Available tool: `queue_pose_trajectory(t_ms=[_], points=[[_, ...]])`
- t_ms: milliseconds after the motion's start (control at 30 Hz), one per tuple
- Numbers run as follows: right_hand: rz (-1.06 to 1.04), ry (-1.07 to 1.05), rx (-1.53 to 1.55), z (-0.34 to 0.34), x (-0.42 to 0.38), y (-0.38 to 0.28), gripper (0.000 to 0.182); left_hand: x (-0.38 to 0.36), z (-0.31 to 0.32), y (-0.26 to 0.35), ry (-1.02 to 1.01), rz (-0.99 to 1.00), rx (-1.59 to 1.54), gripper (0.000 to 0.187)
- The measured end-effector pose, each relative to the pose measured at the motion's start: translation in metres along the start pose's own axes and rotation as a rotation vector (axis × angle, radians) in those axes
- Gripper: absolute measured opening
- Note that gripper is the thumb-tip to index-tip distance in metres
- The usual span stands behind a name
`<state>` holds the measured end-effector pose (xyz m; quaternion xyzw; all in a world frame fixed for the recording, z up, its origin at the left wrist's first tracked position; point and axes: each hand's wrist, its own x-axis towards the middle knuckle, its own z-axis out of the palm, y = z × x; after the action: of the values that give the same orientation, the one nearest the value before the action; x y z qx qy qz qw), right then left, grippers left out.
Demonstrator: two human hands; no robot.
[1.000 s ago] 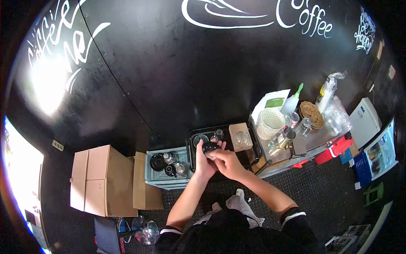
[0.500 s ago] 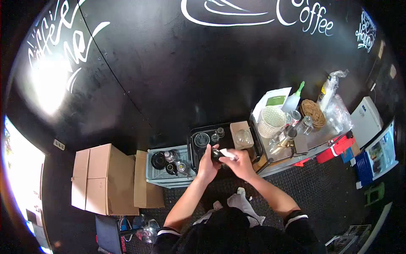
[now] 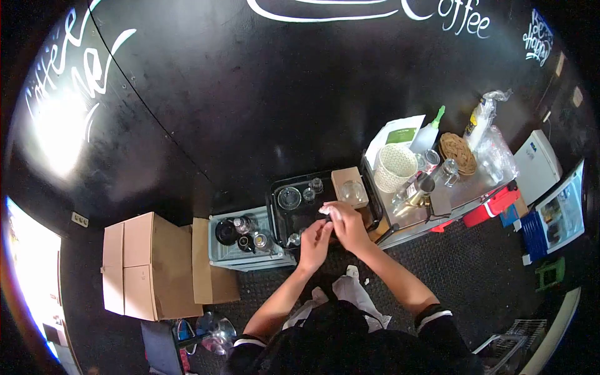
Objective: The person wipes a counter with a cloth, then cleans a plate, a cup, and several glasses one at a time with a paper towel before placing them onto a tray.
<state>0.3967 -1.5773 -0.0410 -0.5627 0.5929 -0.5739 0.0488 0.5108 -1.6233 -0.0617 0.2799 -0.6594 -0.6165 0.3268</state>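
Above the black tray (image 3: 270, 209), my two hands meet. The fingers of my left hand (image 3: 314, 250) are closed on a small black object (image 3: 329, 219), mostly hidden behind the fingers, so its kind does not show. A crumpled white cloth or tissue (image 3: 325, 210) is pinched in my right hand (image 3: 348, 226), against the black object. On the tray beyond them are a round glass dish (image 3: 289, 198) and small glass vessels (image 3: 309, 194). A cardboard box (image 3: 345, 179) with a clear round glass vessel (image 3: 353, 192) stands close to my right hand.
To the left, a grey-blue crate (image 3: 215, 253) bears black and glass coffee ware, beside large cardboard boxes (image 3: 153, 262). At right, a metal counter (image 3: 406, 220) carries a white woven basket (image 3: 395, 170), a spray bottle (image 3: 426, 137), jars and a wicker basket (image 3: 457, 154). A dark wall stands behind.
Both hands have turned: my right hand with the white cloth has risen a little, and the black object is now mostly hidden. The whole view has shifted slightly.
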Motion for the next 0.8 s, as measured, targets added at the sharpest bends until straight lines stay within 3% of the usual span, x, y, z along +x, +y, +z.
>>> queue_pose_trajectory(t_ms=[33, 67, 133, 200, 300, 333, 400, 467, 533, 600, 733, 800], points=[[0.163, 0.029, 0.059, 0.003, -0.003, 0.006, 0.024, -0.002, 0.004, -0.003, 0.014, 0.045, 0.02, 0.023], [0.17, 0.025, 0.059, 0.007, -0.009, 0.021, 0.024, -0.004, 0.006, -0.004, 0.016, 0.037, 0.018, 0.023], [0.505, 0.103, 0.203, 0.014, -0.021, 0.056, 0.027, -0.007, 0.011, 0.004, 0.082, 0.023, 0.019, 0.026], [0.61, 0.094, 0.282, 0.015, -0.028, 0.057, 0.028, -0.002, 0.013, -0.003, 0.12, -0.023, -0.016, 0.028], [0.17, 0.15, 0.053, 0.012, -0.017, 0.028, 0.022, 0.01, 0.011, -0.015, 0.144, -0.192, -0.098, 0.027], [0.176, 0.141, 0.056, 0.012, -0.016, 0.031, 0.022, 0.013, 0.009, -0.022, 0.151, -0.2, -0.099, 0.027], [-0.036, -0.068, -0.061, 0.01, -0.013, 0.035, 0.021, 0.018, 0.008, -0.038, 0.083, -0.084, 0.001, 0.022], [-0.035, -0.122, -0.067, 0.007, -0.009, 0.044, 0.023, 0.022, 0.01, -0.047, 0.063, -0.189, -0.179, 0.019], [-0.175, -0.242, -0.135, 0.002, -0.006, 0.06, 0.028, 0.028, 0.012, -0.06, 0.147, -0.421, -0.773, 0.019], [-0.223, -0.281, -0.128, -0.002, -0.006, 0.072, 0.03, 0.035, 0.008, -0.069, 0.068, -0.37, -0.904, 0.018], [0.041, -0.117, 0.096, 0.002, -0.003, 0.094, 0.018, 0.049, 0.016, -0.062, 0.095, -0.51, -0.832, 0.02], [0.719, -0.088, 0.236, 0.005, -0.007, 0.116, 0.025, 0.056, 0.021, -0.058, 0.115, -0.467, -0.521, 0.022]])
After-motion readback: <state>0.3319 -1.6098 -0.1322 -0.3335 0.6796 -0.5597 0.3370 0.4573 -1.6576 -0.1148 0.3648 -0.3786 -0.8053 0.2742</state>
